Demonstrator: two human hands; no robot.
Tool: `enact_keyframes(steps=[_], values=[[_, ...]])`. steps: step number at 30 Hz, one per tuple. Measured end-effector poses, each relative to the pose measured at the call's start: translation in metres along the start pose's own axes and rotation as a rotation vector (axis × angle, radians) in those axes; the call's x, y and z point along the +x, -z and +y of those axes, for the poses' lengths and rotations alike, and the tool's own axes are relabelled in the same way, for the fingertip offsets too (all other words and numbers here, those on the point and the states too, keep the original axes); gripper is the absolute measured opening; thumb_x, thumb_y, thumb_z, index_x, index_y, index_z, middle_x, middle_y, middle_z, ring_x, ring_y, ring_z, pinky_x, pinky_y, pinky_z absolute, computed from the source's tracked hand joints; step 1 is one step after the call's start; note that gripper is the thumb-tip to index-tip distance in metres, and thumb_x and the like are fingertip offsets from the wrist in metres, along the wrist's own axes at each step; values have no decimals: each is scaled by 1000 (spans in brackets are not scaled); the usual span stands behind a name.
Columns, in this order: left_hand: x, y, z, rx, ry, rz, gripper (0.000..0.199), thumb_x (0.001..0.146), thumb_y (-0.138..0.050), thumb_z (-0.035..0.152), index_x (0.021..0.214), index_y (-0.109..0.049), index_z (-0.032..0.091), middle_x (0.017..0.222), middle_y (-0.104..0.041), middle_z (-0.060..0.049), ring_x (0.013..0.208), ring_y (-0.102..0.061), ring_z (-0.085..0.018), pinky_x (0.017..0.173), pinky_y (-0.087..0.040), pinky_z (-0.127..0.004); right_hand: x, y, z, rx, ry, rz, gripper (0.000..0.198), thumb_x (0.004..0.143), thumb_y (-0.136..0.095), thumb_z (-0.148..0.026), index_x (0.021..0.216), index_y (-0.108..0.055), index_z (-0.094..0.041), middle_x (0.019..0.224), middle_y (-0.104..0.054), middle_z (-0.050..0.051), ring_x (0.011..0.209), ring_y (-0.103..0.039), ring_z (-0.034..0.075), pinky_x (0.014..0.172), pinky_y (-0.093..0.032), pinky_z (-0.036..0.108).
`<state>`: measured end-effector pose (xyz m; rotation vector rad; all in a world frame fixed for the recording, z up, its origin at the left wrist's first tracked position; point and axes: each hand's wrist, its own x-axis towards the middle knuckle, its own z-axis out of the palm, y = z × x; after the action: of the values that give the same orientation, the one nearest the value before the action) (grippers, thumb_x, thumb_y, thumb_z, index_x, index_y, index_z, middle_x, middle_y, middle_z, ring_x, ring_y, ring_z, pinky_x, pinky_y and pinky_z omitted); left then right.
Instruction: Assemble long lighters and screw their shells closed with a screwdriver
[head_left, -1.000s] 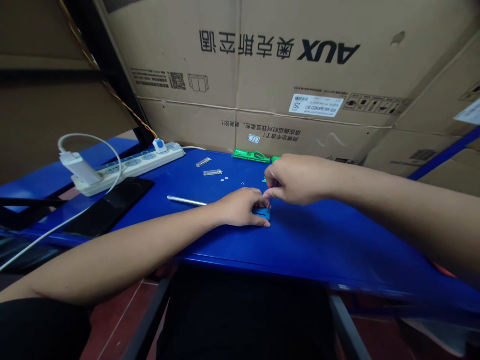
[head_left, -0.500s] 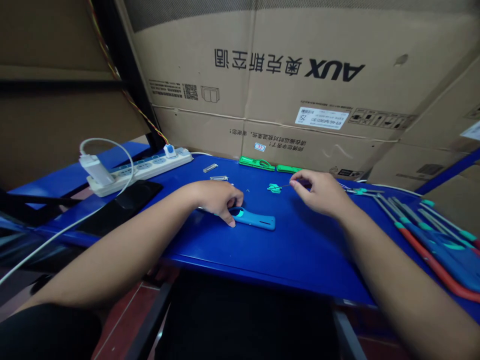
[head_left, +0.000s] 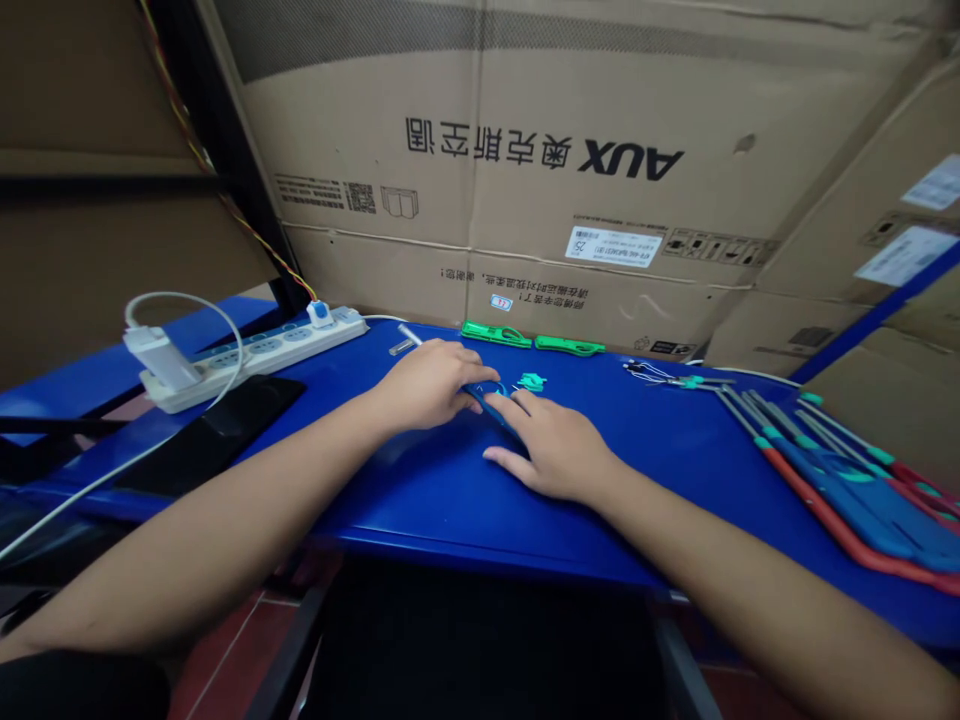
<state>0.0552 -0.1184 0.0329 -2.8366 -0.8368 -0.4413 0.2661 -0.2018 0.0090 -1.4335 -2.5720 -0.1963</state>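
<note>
My left hand (head_left: 435, 385) is closed around a blue long-necked lighter (head_left: 499, 408), whose metal tube (head_left: 409, 335) sticks out at the far left of the fingers. My right hand (head_left: 559, 440) lies over the handle end, fingers on top and thumb on the near side, covering much of it. Just beyond the right fingertips lies a small heap of teal plastic pieces (head_left: 532, 382). Whether the right fingers also pinch a thin part is too small to tell. A small clear or metal piece (head_left: 401, 348) lies beside the tube.
Two green plastic pieces (head_left: 495, 335) lie along the cardboard (head_left: 465, 200) at the back. Several red and blue lighters (head_left: 847, 490) are piled right, near thin wired parts (head_left: 649, 373). A power strip (head_left: 262, 355) and a dark flat object (head_left: 217, 430) lie left on the blue table (head_left: 420, 520).
The lighter has been lifted and turned, its tube now pointing away to the left. My right hand has moved left from the teal pieces onto the handle; the thin rod it held no longer shows.
</note>
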Motion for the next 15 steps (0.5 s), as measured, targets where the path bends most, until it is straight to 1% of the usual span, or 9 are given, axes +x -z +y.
enact_keyframes(steps=[2, 4, 6, 7, 9, 10, 11, 13, 15], values=[[0, -1, 5, 32, -41, 47, 36, 85, -72, 30, 119, -69, 21, 104, -74, -7, 98, -66, -26, 85, -45, -38, 1, -5, -8, -44, -100, -55, 55, 101, -35, -43, 153, -35, -24, 130, -61, 17, 91, -68, 27, 70, -52, 35], [-1, 1, 10, 39, -75, 183, 32, 88, -68, 33, 118, -69, 22, 109, -74, -7, 103, -66, -25, 93, -43, -41, 3, -9, -6, -11, -171, -60, 55, 102, -31, -38, 155, -30, -23, 129, -62, 16, 88, -70, 25, 69, -52, 34], [-4, 5, 14, 28, -92, 425, 26, 92, -63, 36, 115, -70, 25, 112, -74, -5, 104, -65, -22, 99, -39, -43, 5, -11, 2, 88, -171, -6, 54, 102, -33, -41, 153, -34, -21, 129, -64, 16, 95, -70, 27, 76, -53, 36], [-6, 8, 16, 13, -95, 566, 23, 93, -61, 35, 111, -71, 26, 108, -75, -4, 100, -66, -21, 98, -39, -42, 5, -11, 7, 142, -161, 34, 52, 102, -35, -41, 149, -38, -21, 129, -64, 15, 101, -68, 28, 81, -52, 37], [-10, 12, 22, -43, -123, 765, 18, 93, -56, 32, 97, -72, 24, 89, -75, -2, 81, -66, -17, 87, -43, -38, 6, -11, 16, 219, -148, 105, 47, 102, -37, -41, 142, -46, -19, 131, -64, 14, 110, -66, 28, 88, -51, 38], [-11, 13, 26, -70, -166, 780, 20, 93, -55, 32, 89, -72, 23, 78, -73, -2, 72, -63, -16, 81, -43, -37, 6, -10, 20, 238, -151, 130, 44, 101, -38, -40, 139, -48, -19, 132, -65, 13, 112, -65, 28, 90, -51, 38], [-11, 12, 30, -88, -229, 728, 24, 93, -53, 32, 81, -70, 22, 69, -69, -1, 66, -60, -15, 76, -43, -36, 6, -10, 23, 247, -160, 149, 43, 101, -39, -40, 137, -49, -18, 131, -65, 13, 112, -65, 28, 90, -51, 38], [-9, 5, 39, -101, -405, 486, 33, 95, -52, 37, 70, -67, 22, 60, -64, -1, 60, -57, -15, 72, -42, -36, 6, -9, 28, 255, -180, 179, 42, 101, -39, -39, 137, -47, -18, 130, -66, 13, 111, -65, 28, 90, -51, 38], [-5, -6, 48, -141, -578, 233, 39, 96, -53, 42, 65, -65, 22, 59, -63, -1, 60, -58, -15, 72, -43, -35, 6, -7, 32, 264, -195, 231, 43, 102, -37, -38, 139, -45, -17, 131, -65, 14, 113, -64, 27, 91, -50, 39]])
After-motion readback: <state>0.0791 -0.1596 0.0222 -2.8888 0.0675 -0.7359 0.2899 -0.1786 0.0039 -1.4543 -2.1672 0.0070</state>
